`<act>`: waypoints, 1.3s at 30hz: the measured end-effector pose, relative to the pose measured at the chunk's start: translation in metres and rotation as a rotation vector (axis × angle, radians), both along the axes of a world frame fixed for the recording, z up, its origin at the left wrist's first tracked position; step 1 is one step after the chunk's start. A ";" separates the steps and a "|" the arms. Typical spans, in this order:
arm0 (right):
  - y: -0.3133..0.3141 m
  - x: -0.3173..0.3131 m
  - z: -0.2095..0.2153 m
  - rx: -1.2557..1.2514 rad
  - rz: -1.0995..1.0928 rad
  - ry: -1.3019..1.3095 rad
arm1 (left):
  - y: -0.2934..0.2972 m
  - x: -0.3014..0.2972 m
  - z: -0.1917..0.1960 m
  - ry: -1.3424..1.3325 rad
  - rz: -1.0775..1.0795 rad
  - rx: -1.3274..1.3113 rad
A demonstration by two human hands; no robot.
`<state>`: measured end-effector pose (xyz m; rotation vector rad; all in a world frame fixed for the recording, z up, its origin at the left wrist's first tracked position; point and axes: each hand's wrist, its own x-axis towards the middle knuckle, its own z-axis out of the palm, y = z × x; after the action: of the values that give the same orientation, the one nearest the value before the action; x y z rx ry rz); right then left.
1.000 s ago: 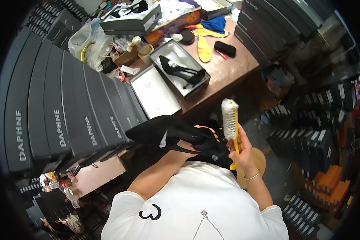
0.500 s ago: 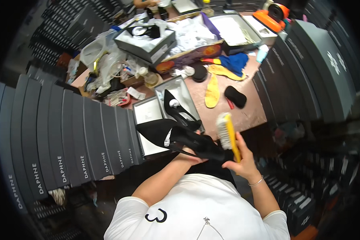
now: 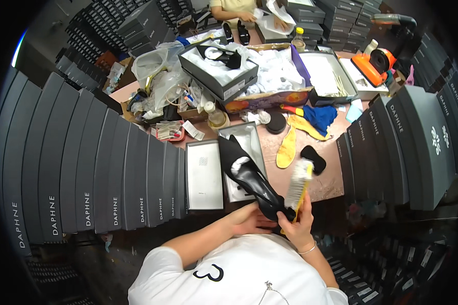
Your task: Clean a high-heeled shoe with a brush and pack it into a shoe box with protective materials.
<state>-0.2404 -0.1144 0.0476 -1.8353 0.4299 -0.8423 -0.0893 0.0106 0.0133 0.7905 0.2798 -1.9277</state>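
Note:
A black pointed high-heeled shoe (image 3: 254, 180) with white stuffing at its toe opening slants over the open grey shoebox (image 3: 261, 152). My right hand (image 3: 298, 226) is closed on a yellow-backed brush (image 3: 299, 188) with pale bristles pointing left; its thumb also rests at the shoe's heel. Beside the back of the shoe, my left hand (image 3: 249, 221) has its fingers stretched out, their tips partly hidden by the shoe. Part of something black shows inside the box beneath the shoe. The white-lined box lid (image 3: 204, 178) lies to the left.
Tall rows of dark shoeboxes stand at left (image 3: 107, 162) and right (image 3: 417, 147). A black pad (image 3: 313, 158), yellow insoles (image 3: 287, 150), a blue cloth (image 3: 320, 119) and a bottle (image 3: 217, 118) lie about the table. A paper-filled carton (image 3: 267, 99) stands behind; a co-worker's hands (image 3: 249, 17) are at the far side.
The shoe has swung from lying crosswise to pointing away from me, over the box. My left hand has slid from under its middle toward its heel. The head view has shifted.

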 end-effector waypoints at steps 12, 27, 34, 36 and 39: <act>0.055 0.057 0.027 -0.466 0.181 0.116 | -0.032 0.106 -0.023 -1.321 0.711 -0.237; 0.007 0.036 0.063 -0.811 0.420 0.584 | 0.000 0.110 0.013 -0.311 0.156 -0.134; -0.102 -0.022 0.041 -0.920 -0.058 0.748 | 0.001 0.093 0.054 -0.545 -0.204 -0.299; -0.073 -0.009 0.054 -0.909 0.025 0.662 | -0.004 0.097 0.048 -0.586 -0.174 -0.263; -0.085 -0.004 0.051 -0.911 0.020 0.545 | -0.006 0.097 0.061 -0.555 -0.252 -0.280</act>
<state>-0.2447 -0.1997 0.0991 -2.9337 0.3857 -0.5317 0.0082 0.0045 0.0747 1.1660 -0.4346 -1.8323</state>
